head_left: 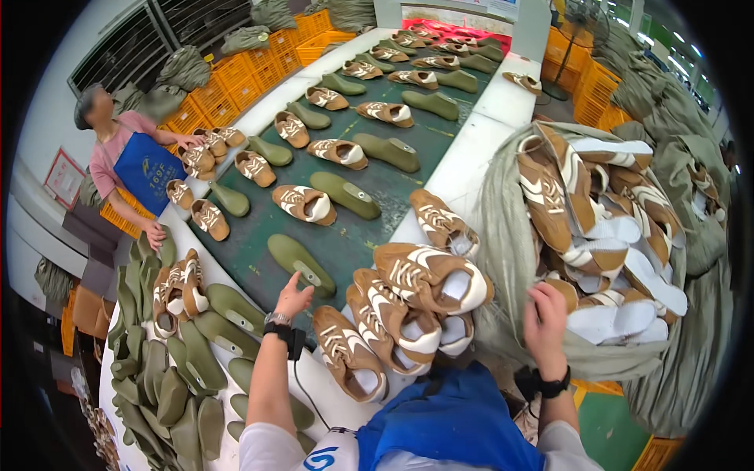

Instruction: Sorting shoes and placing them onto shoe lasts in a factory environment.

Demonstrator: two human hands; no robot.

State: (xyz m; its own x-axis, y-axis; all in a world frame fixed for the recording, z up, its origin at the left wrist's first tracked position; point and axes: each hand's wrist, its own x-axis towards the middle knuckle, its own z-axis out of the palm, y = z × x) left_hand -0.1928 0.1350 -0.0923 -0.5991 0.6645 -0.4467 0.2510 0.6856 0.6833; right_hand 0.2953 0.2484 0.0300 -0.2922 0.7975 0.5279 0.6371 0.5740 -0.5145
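My left hand [294, 298] reaches over the near end of the green conveyor belt [243, 271], fingers apart and nothing in it. Its fingertips are at the edge of a green shoe last [294, 255]; whether they touch it I cannot tell. My right hand [546, 322] is at the near rim of a grey-green sack [503, 235], its fingers loosely bent and no held thing visible. Brown sneakers [550, 204] with white stripes and white insoles fill the sack. Between my hands, several more brown sneakers [393, 314] stand on the white ledge in front of me.
Pairs of sneakers and lasts lie in rows along the belt. Many loose green lasts [169, 385] are heaped on the white table at left. Across the belt's left side, a co-worker [137, 161] in a blue apron touches sneakers and lasts. Orange crates [236, 74] are stacked behind.
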